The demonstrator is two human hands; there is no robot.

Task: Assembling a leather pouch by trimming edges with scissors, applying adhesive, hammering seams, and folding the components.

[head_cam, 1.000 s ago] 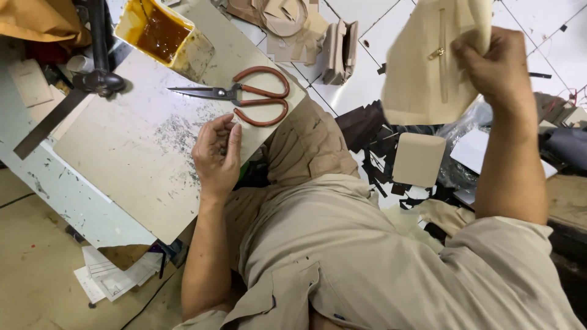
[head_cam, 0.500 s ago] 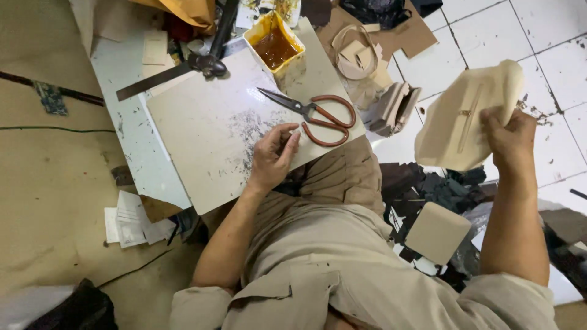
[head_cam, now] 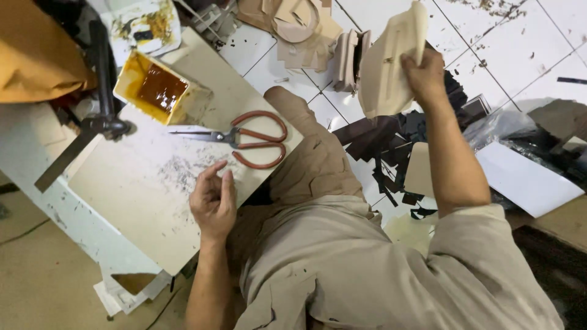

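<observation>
We sit on the floor with a pale board across our lap, and our two hands are well apart. Our right hand is raised out to the side and clamped on a beige cut piece, fingers wrapped over its upper edge so the piece hangs tilted in the air above the tiled floor, near a small stack of similar beige pieces. Our left hand rests on the near edge of the board, holding nothing, its fingers loosely curled and the thumb close to the fingertips. Just beyond that hand lie scissors with reddish-brown handles, flat on the board, blades pointing left and closed; the hand does not touch them. Dark smudges mark the board between hand and scissors. At the board's far corner stands a yellow tub of brown glue, open at the top. Left of it a black stand rises, and an orange cloth lies at the upper left. Dark scraps are scattered on the floor below the raised piece, with a white sheet to their right. More tan cutouts lie at the top, beyond our knee. Our clothes are khaki throughout.
</observation>
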